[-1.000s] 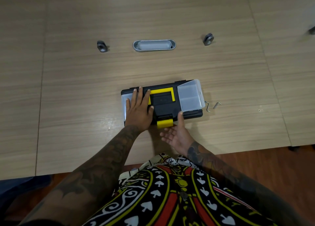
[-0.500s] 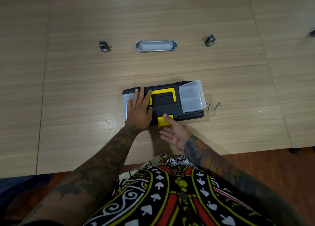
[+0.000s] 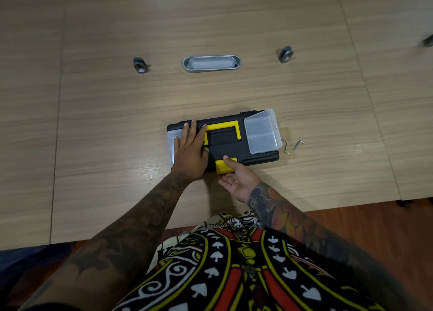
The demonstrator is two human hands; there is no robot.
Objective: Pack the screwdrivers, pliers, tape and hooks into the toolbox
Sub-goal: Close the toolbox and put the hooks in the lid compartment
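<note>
Toolbox (image 3: 246, 153), centre frame on the surface (image 3: 93, 123), was shut; left hand (image 3: 191, 151) pressed flat on its lid, right hand (image 3: 236, 178) lay open with thumb on the yellow latch (image 3: 222, 166); two hooks (image 3: 291, 145) lay right, seemingly next for packing.

A closed black plastic toolbox (image 3: 246, 156) with a yellow handle lies on the pale wood-grain counter (image 3: 93, 123). The left hand (image 3: 190, 150) rests flat on its lid; the right hand (image 3: 237, 178) presses a thumb on its yellow front latch (image 3: 222, 166). Two bent metal hooks (image 3: 286, 146) lie just right of the toolbox.
</note>
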